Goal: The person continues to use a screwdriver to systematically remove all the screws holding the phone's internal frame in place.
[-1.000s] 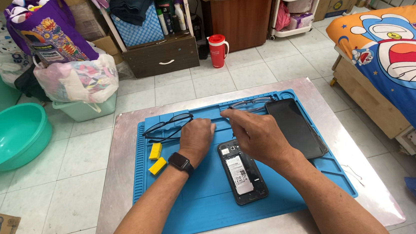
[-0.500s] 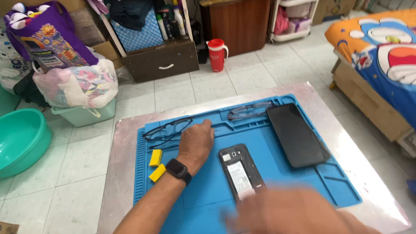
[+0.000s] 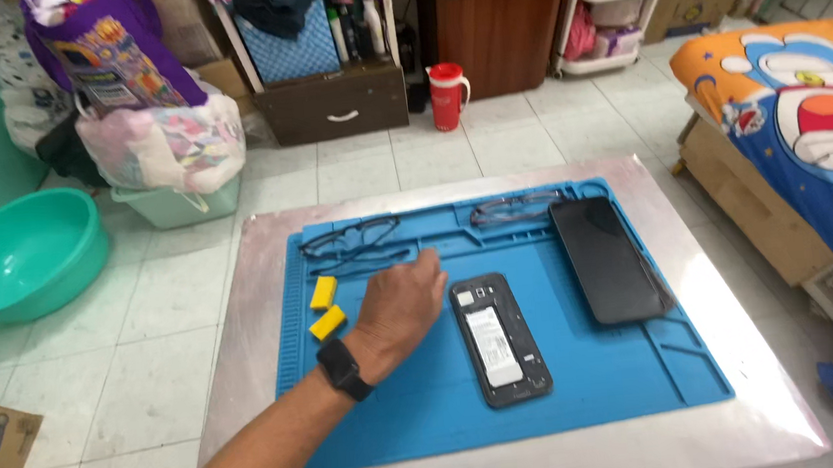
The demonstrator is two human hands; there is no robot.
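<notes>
My left hand [image 3: 401, 304] rests knuckles-up on a blue work mat [image 3: 610, 378], fingers curled loosely, a black watch on the wrist. Whether anything lies under the fingers is hidden. Just right of it sits an opened phone body [image 3: 499, 339] with its inner parts showing. Further right lies a black phone screen panel [image 3: 608, 258], face up. Two small yellow blocks [image 3: 326, 307] sit left of the hand. Black-framed glasses [image 3: 349, 242] lie beyond the fingers, and a second pair of glasses [image 3: 515, 208] at the mat's far edge. My right hand is out of view.
The mat covers a low metal table [image 3: 244, 329] on a tiled floor. A green basin [image 3: 12, 257] stands at the left, bags and a drawer unit [image 3: 330, 101] behind, a red jug [image 3: 448, 96] near them, and a cartoon-print bed [image 3: 799, 130] at the right.
My right hand pulled back from the mat toward me and has left the view. The left hand stays in place near the glasses.
</notes>
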